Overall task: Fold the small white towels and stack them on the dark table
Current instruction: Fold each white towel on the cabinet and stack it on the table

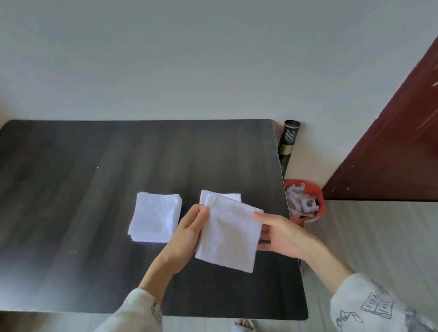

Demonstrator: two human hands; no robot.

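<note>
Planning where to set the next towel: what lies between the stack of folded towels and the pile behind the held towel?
Head view: bare dark table separates the stack from the pile.

I see through one head-worn wide-angle camera, looking forward and down over the dark table [82, 191], close above it, wall at twelve o'clock, door [408, 136] at two.

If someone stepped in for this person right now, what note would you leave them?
Left hand pinches the left edge of the towel in hand; right hand holds its right edge, above the dark table.
Folded stack lies to the left; a second pile sits behind the held towel, partly hidden.
Done: several towels folded and stacked.
Left: probably finish folding this towel, lay it on a pile, then handle any remaining.
</note>
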